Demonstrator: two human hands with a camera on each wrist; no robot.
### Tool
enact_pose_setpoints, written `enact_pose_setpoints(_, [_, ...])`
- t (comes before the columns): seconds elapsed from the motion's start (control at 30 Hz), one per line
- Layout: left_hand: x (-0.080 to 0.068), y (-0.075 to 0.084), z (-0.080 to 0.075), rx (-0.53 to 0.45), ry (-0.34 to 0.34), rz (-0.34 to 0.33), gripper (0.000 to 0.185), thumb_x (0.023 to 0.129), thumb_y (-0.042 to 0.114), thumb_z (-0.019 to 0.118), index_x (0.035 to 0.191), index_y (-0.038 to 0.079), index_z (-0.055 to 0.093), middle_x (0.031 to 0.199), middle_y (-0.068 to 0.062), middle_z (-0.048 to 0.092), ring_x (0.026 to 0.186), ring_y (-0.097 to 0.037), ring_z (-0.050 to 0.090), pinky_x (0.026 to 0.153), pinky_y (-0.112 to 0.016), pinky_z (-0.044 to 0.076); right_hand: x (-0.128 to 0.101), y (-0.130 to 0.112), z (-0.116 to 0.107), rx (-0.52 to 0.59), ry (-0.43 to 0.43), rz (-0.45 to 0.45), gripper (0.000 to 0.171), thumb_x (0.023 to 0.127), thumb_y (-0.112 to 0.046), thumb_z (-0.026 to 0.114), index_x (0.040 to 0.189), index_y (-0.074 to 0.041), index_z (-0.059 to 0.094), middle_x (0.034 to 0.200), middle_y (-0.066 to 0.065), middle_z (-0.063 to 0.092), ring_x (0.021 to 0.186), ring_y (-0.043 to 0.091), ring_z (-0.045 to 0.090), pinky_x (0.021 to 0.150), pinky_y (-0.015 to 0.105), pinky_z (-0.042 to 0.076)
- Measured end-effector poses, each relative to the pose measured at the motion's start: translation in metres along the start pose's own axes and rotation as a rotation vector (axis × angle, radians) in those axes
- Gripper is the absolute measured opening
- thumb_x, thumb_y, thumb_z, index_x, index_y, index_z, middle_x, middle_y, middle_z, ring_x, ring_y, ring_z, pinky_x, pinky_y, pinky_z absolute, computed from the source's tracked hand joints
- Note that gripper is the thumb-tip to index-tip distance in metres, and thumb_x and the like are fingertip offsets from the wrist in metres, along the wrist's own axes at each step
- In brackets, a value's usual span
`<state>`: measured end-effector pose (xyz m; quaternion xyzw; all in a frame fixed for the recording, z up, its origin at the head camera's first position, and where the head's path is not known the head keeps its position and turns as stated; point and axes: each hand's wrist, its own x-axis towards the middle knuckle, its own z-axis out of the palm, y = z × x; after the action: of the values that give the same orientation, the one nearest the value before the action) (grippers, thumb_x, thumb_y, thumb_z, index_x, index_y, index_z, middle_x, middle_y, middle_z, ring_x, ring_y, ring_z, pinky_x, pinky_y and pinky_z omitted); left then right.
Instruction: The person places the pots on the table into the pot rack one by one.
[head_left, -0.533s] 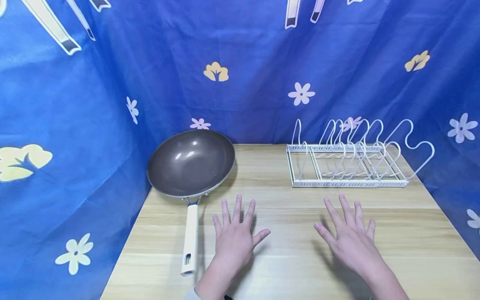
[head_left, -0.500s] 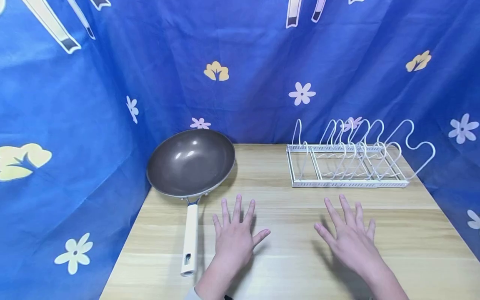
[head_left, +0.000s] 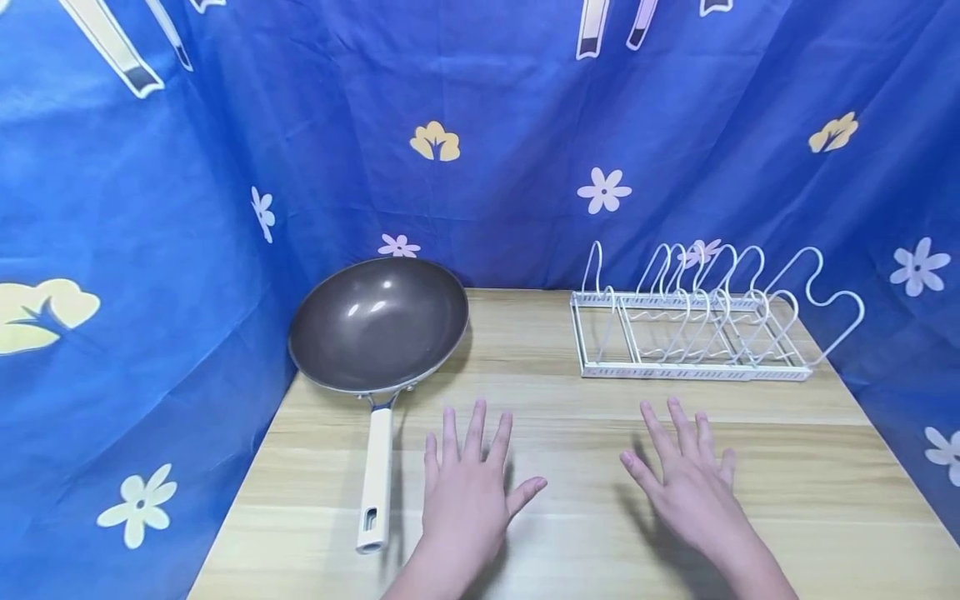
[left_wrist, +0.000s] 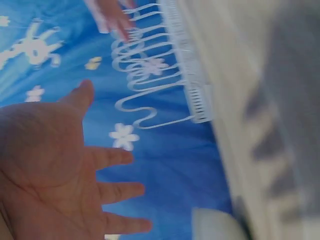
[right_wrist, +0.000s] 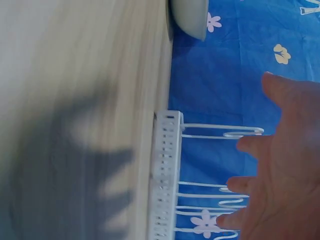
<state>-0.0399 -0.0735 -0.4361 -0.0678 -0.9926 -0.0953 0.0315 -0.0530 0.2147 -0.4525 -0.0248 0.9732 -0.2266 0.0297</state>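
Left fingers [head_left: 475, 435]: spread wide and straight, thumb out to the side, gripping nothing.
Right fingers [head_left: 684, 431]: also fanned wide, nothing held between them.
Left hand [head_left: 467, 498]: palm down over the counter [head_left: 570, 467], just beside the pan handle [head_left: 377, 479] but apart from it.
Right hand [head_left: 692, 496]: palm down too, in front of the rack [head_left: 675, 372] and not touching it.
Shadows [left_wrist: 300, 125]: cast apart from the hands in both wrist views, so the palms seem held above the wood.
Pan [head_left: 378, 325]: on the left of the counter, hollow side up, handle towards the person; whether its rim touches the cloth [head_left: 510, 167] cannot be told.
Rack: at the far right of the counter, wire loops [right_wrist: 220, 127] rising from a flat frame.
Handle risk: a sideways sweep of the left hand could knock the handle and swing the pan round, as the two are so close.
Weight risk: held only by the handle's end, the wide bowl would probably twist or dip, its weight lying far from the fingers.
Rack risk: it looks light, so a bump could slide it or tip it.
Cloth risk: a leftward swing of the pan could brush or drag the fabric, which hangs close by.
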Motion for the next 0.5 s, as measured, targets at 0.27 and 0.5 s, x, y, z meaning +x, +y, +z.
enact_pose_setpoints(0.27, [-0.033, -0.02, -0.04, -0.023, 0.134, 0.005, 0.074, 0.1, 0.056, 0.069, 0.163, 0.023, 0.049, 0.171, -0.009, 0.047, 0.151, -0.043, 0.05, 0.122, -0.068, 0.039, 0.002, -0.014, 0.014, 0.162, -0.038, -0.094, 0.081, 0.108, -0.054, 0.061, 0.174, -0.026, 0.023, 0.183, 0.018, 0.01, 0.159, 0.065, 0.02, 0.115, 0.092, 0.019])
enact_pose_setpoints(0.5, [-0.047, -0.047, -0.051, -0.117, 0.239, -0.021, 0.07, 0.098, 0.043, 0.078, 0.158, 0.015, 0.055, 0.163, -0.012, 0.055, 0.142, -0.041, 0.059, 0.112, -0.067, 0.047, 0.007, -0.028, 0.023, 0.263, -0.048, -0.143, 0.078, 0.108, -0.055, 0.06, 0.173, -0.031, 0.024, 0.182, 0.015, 0.016, 0.157, 0.061, 0.032, 0.11, 0.086, 0.039])
